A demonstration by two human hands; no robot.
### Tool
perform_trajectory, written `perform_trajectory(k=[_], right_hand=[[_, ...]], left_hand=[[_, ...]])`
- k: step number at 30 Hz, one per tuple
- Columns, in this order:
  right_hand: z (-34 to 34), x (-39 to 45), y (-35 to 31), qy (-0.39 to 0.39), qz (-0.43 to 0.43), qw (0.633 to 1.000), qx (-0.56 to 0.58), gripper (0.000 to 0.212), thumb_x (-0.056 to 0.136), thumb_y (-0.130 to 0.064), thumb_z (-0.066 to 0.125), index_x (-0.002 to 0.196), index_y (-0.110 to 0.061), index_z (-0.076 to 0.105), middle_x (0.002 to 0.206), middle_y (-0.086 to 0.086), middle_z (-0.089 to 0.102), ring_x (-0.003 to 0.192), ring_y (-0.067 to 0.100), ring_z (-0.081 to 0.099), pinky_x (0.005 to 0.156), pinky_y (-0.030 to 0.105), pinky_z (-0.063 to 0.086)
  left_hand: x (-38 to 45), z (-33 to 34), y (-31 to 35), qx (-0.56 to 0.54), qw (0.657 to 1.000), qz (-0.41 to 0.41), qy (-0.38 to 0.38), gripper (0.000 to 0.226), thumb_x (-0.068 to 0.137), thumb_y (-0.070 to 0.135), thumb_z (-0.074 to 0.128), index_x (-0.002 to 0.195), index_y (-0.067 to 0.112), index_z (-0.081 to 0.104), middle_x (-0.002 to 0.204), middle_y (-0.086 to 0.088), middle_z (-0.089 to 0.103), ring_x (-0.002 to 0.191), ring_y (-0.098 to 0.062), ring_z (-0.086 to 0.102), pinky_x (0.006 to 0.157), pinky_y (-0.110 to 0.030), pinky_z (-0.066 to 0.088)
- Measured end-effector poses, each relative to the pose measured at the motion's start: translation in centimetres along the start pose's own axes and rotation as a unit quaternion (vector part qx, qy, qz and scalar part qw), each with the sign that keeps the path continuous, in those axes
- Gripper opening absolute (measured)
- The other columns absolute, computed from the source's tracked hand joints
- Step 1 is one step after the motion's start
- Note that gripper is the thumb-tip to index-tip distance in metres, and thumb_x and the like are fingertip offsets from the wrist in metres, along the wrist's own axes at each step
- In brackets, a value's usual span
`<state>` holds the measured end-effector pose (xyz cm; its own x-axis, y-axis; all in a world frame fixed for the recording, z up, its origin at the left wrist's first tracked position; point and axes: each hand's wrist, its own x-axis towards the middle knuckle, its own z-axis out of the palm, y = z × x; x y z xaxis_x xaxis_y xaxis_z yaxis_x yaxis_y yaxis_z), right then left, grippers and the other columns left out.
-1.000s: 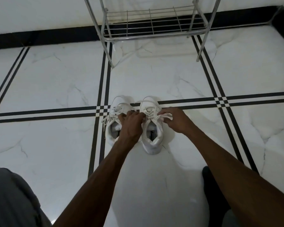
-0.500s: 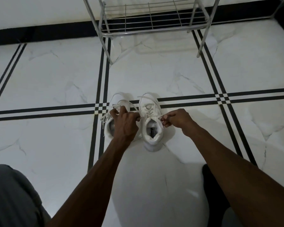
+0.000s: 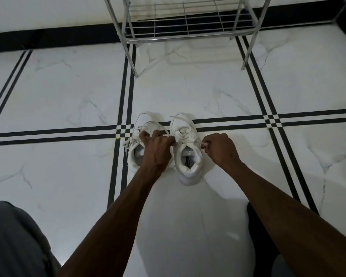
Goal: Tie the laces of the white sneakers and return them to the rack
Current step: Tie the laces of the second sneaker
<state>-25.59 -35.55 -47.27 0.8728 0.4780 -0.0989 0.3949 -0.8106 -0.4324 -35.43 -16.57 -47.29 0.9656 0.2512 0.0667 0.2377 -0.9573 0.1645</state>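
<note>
Two white sneakers stand side by side on the marble floor, toes pointing away from me. The right sneaker [image 3: 188, 156] has its opening fully visible. The left sneaker [image 3: 137, 150] is partly covered by my left hand [image 3: 158, 148], and its loose laces trail to the left. My left hand pinches one lace end of the right sneaker at that shoe's left side. My right hand [image 3: 220, 149] pinches the other lace end at its right side. The lace runs taut between both hands across the shoe's tongue.
A metal wire shoe rack [image 3: 188, 25] stands at the far end against the wall, its bottom shelf bare. The floor is white marble with black inlay stripes [image 3: 126, 92]. My knee in grey cloth [image 3: 14, 240] is at the lower left, a dark foot [image 3: 256, 226] at lower right.
Both hands have moved apart, pulling the right sneaker's lace ends outward and tight. The view has shifted slightly downward.
</note>
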Motion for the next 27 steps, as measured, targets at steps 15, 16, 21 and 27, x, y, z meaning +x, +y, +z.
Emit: perform_trajectory(k=[15, 16, 21, 27], right_hand=[[-1.5, -0.4, 2.6, -0.161, 0.109, 0.859, 0.473, 0.026, 0.103, -0.026, 0.05, 0.102, -0.009, 0.07, 0.122, 0.007, 0.07, 0.115, 0.017, 0.062, 0.083, 0.038, 0.051], [-1.8, 0.0, 2.0, -0.153, 0.105, 0.844, 0.502, 0.026, 0.103, -0.025, 0.048, 0.101, -0.008, 0.068, 0.124, 0.006, 0.069, 0.118, 0.017, 0.061, 0.086, 0.04, 0.051], [-2.5, 1.1, 0.3, -0.143, 0.115, 0.758, 0.626, 0.027, 0.102, -0.026, 0.048, 0.081, -0.017, 0.063, 0.099, 0.002, 0.069, 0.101, 0.02, 0.059, 0.08, 0.041, 0.046], [-2.5, 1.6, 0.2, -0.128, 0.132, 0.771, 0.61, 0.022, 0.1, -0.038, 0.051, 0.092, -0.024, 0.065, 0.099, 0.0, 0.068, 0.091, 0.017, 0.062, 0.074, 0.037, 0.043]], left_hand=[[0.4, -0.3, 0.0, -0.455, 0.87, -0.165, -0.089, 0.037, 0.107, 0.028, 0.049, 0.103, 0.002, 0.074, 0.105, -0.012, 0.078, 0.104, -0.024, 0.071, 0.095, -0.038, 0.051], [0.4, -0.3, 0.1, -0.478, 0.856, -0.175, -0.092, 0.039, 0.107, 0.031, 0.049, 0.105, 0.002, 0.075, 0.108, -0.011, 0.077, 0.107, -0.023, 0.071, 0.099, -0.039, 0.051], [0.3, -0.4, 1.3, -0.564, 0.802, -0.179, -0.082, 0.039, 0.108, 0.03, 0.048, 0.106, 0.002, 0.074, 0.111, -0.01, 0.076, 0.114, -0.022, 0.069, 0.098, -0.027, 0.05], [1.3, -1.3, 0.8, -0.629, 0.753, -0.157, -0.116, 0.045, 0.109, 0.033, 0.041, 0.105, 0.005, 0.077, 0.113, -0.007, 0.078, 0.117, -0.017, 0.07, 0.103, -0.027, 0.047]])
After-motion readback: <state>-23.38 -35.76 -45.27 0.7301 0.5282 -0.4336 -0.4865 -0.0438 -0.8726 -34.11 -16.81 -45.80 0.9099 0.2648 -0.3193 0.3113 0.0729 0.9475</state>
